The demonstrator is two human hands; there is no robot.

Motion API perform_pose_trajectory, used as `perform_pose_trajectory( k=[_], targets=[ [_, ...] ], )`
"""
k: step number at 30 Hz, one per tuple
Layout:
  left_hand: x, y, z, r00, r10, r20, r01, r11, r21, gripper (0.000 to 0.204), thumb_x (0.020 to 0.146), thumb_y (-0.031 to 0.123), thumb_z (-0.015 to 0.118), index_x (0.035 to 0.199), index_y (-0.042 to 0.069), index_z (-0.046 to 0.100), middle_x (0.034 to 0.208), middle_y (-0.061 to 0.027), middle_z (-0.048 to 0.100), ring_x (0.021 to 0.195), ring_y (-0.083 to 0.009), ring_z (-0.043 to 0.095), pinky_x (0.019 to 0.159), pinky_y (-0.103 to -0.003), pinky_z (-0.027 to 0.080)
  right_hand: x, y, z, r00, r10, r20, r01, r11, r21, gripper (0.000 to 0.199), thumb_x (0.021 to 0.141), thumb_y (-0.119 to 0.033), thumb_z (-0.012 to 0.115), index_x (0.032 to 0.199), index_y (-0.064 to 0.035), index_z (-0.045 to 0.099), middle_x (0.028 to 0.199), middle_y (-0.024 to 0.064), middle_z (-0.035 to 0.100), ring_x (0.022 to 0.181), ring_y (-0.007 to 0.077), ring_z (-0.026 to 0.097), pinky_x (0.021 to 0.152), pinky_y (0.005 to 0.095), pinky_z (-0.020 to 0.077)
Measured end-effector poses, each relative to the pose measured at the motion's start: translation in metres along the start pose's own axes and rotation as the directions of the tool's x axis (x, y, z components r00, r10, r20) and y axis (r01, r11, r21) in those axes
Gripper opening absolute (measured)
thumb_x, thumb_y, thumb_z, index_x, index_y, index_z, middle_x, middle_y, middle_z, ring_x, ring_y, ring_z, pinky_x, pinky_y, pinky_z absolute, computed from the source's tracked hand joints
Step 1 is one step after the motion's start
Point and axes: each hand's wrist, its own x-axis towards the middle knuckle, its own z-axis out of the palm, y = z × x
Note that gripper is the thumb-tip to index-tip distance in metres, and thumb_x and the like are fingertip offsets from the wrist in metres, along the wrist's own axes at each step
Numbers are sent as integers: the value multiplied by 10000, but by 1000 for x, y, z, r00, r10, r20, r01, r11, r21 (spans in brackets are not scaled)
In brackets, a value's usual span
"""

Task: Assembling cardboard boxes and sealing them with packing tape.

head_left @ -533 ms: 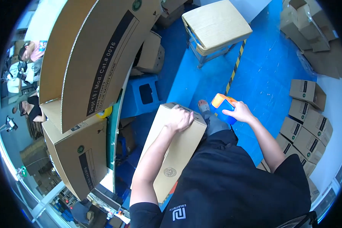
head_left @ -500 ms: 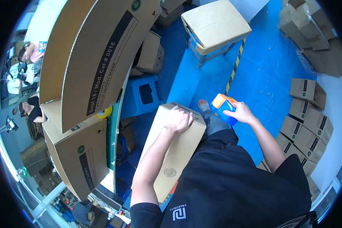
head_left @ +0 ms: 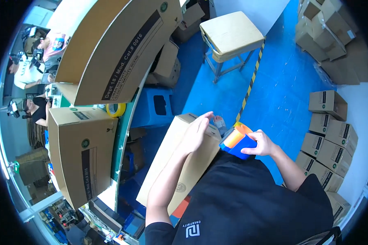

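A tall closed cardboard carton [head_left: 194,164] leans in front of me, against my body. Over its far end my left hand [head_left: 195,132] is held flat, fingers stretched and together; whether the palm touches the cardboard I cannot tell. My right hand [head_left: 262,143] is wrapped round a blue and orange tape dispenser [head_left: 238,140], with a bit of yellow at its far side. The dispenser is just right of the carton's far end, close to its edge.
On the left, a green-edged bench [head_left: 119,163] carries a large open carton [head_left: 126,53], a closed carton [head_left: 95,159] and a yellow tape roll [head_left: 117,109]. Blue stool [head_left: 153,107] below; padded stool [head_left: 233,34] ahead. Cartons [head_left: 331,141] are stacked right. Co-workers [head_left: 39,108] sit far left.
My left hand has gone from curled fingers on the carton's end to stretched fingers. The tape dispenser has come nearer to the carton and turned. The whole view has shifted slightly.
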Motion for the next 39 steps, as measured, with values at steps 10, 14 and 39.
perform_pose_trajectory(
  k=[10, 14, 39],
  targets=[
    [-65, 26, 39, 982, -176, -73, 130, 898, -420, 232, 962, 214, 619, 900, -1, 680, 774, -17, 655, 728, -77, 594, 698, -244, 473, -34, -42, 47, 1000, -15, 19, 14, 997, 81, 372, 775, -341, 790, 831, -2, 646, 646, 123, 624, 562, 253, 622, 562, 338, 468],
    [-59, 31, -18, 917, -133, -377, -5, 939, -343, 214, 942, 204, 632, 864, 12, 686, 711, -22, 622, 673, -96, 588, 659, -254, 470, -57, -30, 41, 999, 39, 32, -41, 997, 61, 390, 790, -362, 772, 847, 9, 664, 665, 134, 646, 585, 240, 643, 579, 344, 477],
    [29, -212, -87, 759, -633, -152, 271, 519, -811, 299, 977, 196, 580, 711, 65, 616, 641, -1, 569, 522, -103, 448, 490, -272, 330, -66, 71, 43, 894, 433, 113, -425, 901, -89, 634, 748, -604, 712, 828, 24, 689, 758, 174, 685, 730, 285, 681, 668, 401, 516]
  ],
)
